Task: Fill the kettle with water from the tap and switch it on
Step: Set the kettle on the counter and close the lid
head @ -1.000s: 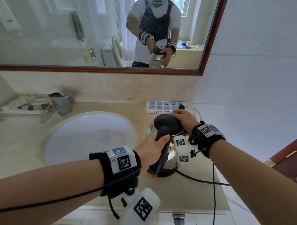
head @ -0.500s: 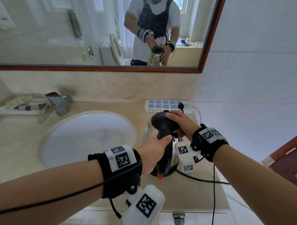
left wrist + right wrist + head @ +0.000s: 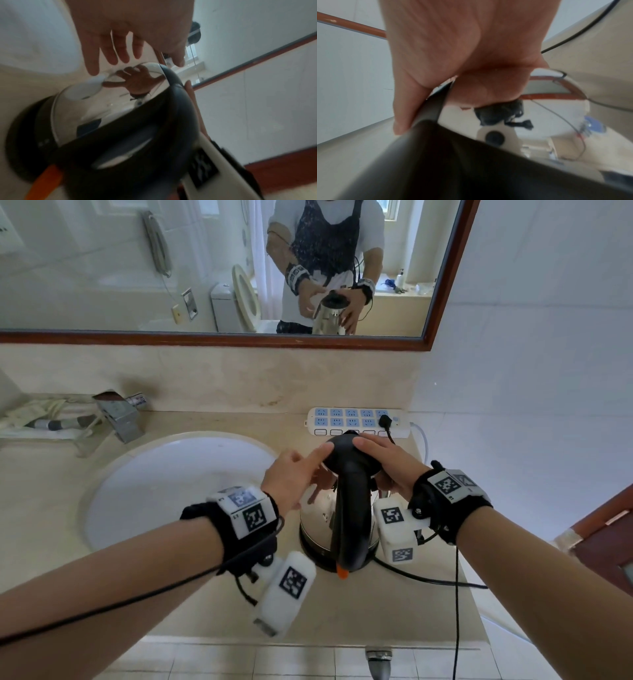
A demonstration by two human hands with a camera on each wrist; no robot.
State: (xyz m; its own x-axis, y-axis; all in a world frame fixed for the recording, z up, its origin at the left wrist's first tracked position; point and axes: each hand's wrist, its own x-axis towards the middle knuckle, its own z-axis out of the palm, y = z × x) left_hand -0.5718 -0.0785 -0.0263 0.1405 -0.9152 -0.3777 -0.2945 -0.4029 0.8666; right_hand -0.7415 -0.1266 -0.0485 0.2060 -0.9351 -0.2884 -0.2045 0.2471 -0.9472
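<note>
Left hand: my left hand (image 3: pixel 291 479) hangs beside the steel wall of the kettle, fingers (image 3: pixel 109 54) spread and straight, holding nothing; the forefinger reaches up to the edge of the black lid.
Right hand: my right hand (image 3: pixel 387 460) lies over the lid from the right, fingers curled over its top and thumb (image 3: pixel 406 108) against its rim, gripping it.
Kettle: the kettle (image 3: pixel 317 518) stands upright on its round black base (image 3: pixel 317 559), on the counter just right of the basin.
Handle: the black handle (image 3: pixel 351 525) faces me and runs down from the lid.
Switch: an orange switch (image 3: pixel 342 571) sticks out at the foot of the handle; neither hand touches it.
Lid: the lid (image 3: pixel 342 455) sits on the kettle's mouth; whether it is fully seated I cannot tell.
Cord: a black cord (image 3: pixel 428 580) runs from the base off to the right across the counter (image 3: pixel 376 618).
Basin: the white basin (image 3: pixel 171 481) is sunk in the counter to the left of the kettle.
Tap: the square metal tap (image 3: pixel 118 416) stands at the basin's far left rim, well apart from the kettle.
Power strip: a white and blue power strip (image 3: pixel 346 421) lies against the back wall just behind the kettle, with one black plug (image 3: pixel 385 421) in it.
Mirror: the wood-framed mirror (image 3: pixel 442 278) above reflects both hands at the kettle.
</note>
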